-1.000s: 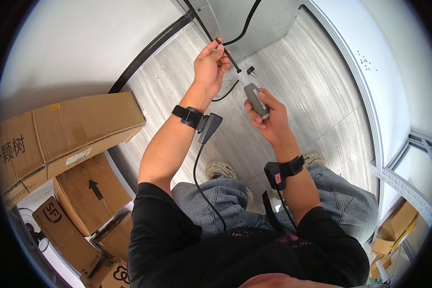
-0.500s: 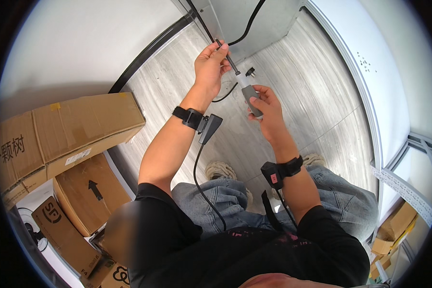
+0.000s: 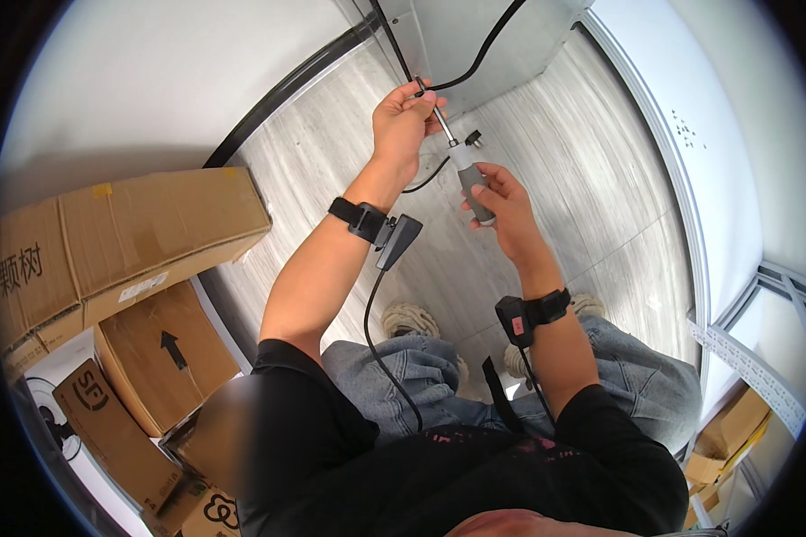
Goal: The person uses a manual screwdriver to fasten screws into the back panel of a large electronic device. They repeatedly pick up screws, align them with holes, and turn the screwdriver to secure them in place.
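A screwdriver (image 3: 476, 191) with a grey handle, a pale collar and a long metal shaft is held between my two hands, out over the floor. My right hand (image 3: 510, 217) is wrapped round its handle, thumb lying along the side. The fingers of my left hand (image 3: 399, 134) pinch the shaft close to its far end, where a short bit of tip sticks out past them. Fingers partly cover that end. Just beyond the collar, a black plug (image 3: 474, 138) shows near the floor, and a thin black cable (image 3: 428, 177) curves below my left hand.
A grey metal panel (image 3: 488, 54) with a black cable (image 3: 488, 45) stands ahead. Cardboard boxes (image 3: 166, 219) are stacked at my left. On the right are a white wall panel (image 3: 667, 98), a perforated metal strip (image 3: 752, 362) and another carton (image 3: 730, 425). Wired devices are strapped to both wrists.
Both hands and the screwdriver sit slightly further right in the picture, as does the panel ahead. The shaft now shines silver where it looked dark. The grip of each hand is much the same.
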`<state>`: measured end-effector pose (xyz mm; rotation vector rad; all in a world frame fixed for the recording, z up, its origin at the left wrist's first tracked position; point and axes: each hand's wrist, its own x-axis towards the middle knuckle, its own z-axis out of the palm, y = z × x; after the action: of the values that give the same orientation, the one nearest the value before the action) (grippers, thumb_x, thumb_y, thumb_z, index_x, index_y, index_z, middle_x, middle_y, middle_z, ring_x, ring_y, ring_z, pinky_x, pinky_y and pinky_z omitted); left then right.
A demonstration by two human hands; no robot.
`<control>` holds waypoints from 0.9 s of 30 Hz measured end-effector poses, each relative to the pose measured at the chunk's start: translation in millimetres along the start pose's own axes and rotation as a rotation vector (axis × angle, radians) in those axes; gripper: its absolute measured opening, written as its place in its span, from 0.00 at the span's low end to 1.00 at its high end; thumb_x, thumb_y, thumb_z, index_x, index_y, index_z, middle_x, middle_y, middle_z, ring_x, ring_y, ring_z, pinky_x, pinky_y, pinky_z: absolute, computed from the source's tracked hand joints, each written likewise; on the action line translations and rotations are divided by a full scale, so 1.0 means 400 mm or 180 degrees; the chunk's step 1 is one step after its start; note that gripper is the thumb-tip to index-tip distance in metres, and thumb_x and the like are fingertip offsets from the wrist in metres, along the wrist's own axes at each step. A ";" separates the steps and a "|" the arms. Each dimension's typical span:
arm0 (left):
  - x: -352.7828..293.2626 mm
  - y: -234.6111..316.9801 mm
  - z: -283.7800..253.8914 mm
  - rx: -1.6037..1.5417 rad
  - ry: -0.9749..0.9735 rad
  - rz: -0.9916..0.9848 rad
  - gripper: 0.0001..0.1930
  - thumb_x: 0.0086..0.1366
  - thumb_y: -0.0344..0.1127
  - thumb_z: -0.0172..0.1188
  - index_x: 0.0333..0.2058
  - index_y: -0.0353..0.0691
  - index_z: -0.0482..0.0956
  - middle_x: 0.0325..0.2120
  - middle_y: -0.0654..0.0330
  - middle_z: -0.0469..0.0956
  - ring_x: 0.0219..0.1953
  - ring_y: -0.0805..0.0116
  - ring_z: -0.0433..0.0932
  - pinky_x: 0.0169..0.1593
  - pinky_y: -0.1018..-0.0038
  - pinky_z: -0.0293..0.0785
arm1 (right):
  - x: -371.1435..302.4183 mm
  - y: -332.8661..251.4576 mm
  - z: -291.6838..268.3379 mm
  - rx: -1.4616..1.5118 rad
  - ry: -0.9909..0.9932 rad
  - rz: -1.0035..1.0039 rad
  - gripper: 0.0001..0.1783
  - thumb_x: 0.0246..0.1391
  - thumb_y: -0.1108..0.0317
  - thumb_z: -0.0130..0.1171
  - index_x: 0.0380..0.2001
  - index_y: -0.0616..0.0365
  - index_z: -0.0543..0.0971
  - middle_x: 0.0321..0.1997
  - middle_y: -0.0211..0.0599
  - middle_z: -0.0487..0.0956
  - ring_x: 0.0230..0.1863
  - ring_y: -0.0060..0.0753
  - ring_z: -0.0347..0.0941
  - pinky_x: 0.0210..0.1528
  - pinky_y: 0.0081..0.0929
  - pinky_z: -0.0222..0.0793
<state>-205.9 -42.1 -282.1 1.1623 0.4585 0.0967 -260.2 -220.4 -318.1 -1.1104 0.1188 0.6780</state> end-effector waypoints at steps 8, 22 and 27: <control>-0.006 0.016 0.000 0.0404 0.0135 -0.0080 0.12 0.60 0.30 0.60 0.42 0.39 0.73 0.24 0.65 0.76 0.23 0.78 0.73 0.28 0.80 0.72 | -0.007 -0.018 0.025 -0.0287 -0.0027 0.0042 0.25 0.47 0.71 0.61 0.50 0.61 0.68 0.36 0.31 0.73 0.32 0.21 0.70 0.25 0.20 0.69; -0.002 0.013 -0.001 0.0361 0.0092 -0.0041 0.14 0.60 0.29 0.60 0.44 0.34 0.72 0.26 0.61 0.77 0.25 0.73 0.77 0.29 0.79 0.75 | -0.023 -0.028 0.048 -0.0320 0.0044 0.0024 0.23 0.55 0.60 0.51 0.52 0.60 0.67 0.37 0.36 0.74 0.30 0.25 0.71 0.22 0.19 0.65; -0.008 0.020 0.009 0.0111 0.0070 -0.0111 0.15 0.59 0.29 0.60 0.45 0.34 0.72 0.26 0.62 0.77 0.26 0.72 0.77 0.29 0.78 0.75 | -0.012 -0.015 0.010 0.0335 -0.0171 0.0038 0.22 0.55 0.61 0.52 0.51 0.62 0.69 0.35 0.35 0.73 0.30 0.22 0.70 0.23 0.19 0.66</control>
<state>-206.1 -43.1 -272.7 1.1881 0.5014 0.0718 -261.5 -220.7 -309.8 -0.9905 0.1137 0.7040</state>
